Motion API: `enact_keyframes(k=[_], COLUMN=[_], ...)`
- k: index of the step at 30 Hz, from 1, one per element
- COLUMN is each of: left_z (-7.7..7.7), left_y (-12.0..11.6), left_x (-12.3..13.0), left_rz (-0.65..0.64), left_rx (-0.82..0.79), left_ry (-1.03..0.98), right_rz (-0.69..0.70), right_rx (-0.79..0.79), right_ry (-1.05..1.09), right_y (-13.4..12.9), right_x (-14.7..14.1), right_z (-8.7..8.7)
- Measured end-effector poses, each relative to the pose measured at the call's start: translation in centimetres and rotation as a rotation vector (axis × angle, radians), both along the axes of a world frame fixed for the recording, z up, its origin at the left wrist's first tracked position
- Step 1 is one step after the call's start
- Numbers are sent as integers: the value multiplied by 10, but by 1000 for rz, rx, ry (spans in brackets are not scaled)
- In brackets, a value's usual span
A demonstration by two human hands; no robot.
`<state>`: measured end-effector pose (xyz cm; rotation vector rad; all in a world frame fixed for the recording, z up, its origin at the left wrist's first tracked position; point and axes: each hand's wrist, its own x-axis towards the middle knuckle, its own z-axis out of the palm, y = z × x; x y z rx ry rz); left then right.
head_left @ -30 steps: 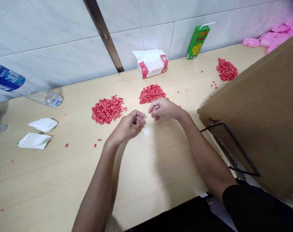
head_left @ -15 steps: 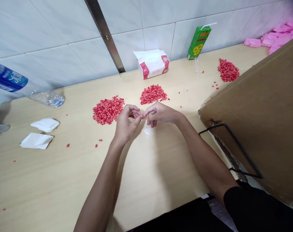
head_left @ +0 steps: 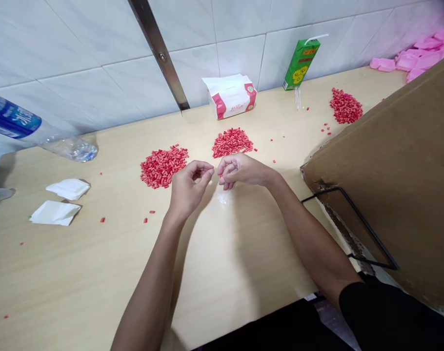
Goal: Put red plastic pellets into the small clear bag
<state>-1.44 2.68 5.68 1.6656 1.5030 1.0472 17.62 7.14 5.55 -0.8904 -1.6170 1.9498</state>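
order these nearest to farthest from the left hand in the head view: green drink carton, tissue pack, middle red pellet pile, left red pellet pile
From the left hand:
1. The left red pellet pile, just to its left.
2. The middle red pellet pile, ahead and to the right.
3. The tissue pack, farther back by the wall.
4. The green drink carton, far right by the wall.

We sit at a pale wooden bench (head_left: 244,282) against white tiled walls (head_left: 97,58), a dark metal strip (head_left: 159,53) running down them, brown cardboard (head_left: 383,180) rising on our right.
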Motion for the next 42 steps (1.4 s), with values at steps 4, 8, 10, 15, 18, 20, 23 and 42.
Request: enact_keyframes(k=[4,8,10,15,18,20,23,42], left_z=[0,0,-1,-2,-2,-2,-2,-9], left_y=[1,1,2,2,2,3,3,-1], left_x=[2,7,9,9,8,9,9,13], left_rz=[4,8,5,-22,-25,-26,-22,123], left_rx=[-91,-107,-102,-97,-99,-98,-98,148], left_ry=[-218,-352,-404,-484,-509,-525,-538,-281], right_rz=[-18,-97,-118,-122,-122,-118,-113,-222], right_rx=[30,84,101,114,114,113,105,48], right_ry=[26,83,121,159,158,160,169,321], right_y=[1,1,1,1,1,1,1,-3], right_x=[-1,-4,-5,-4,-3,-3,-3,-15], right_z=[-1,-2,-3,-2,-1,-1,-2,-3])
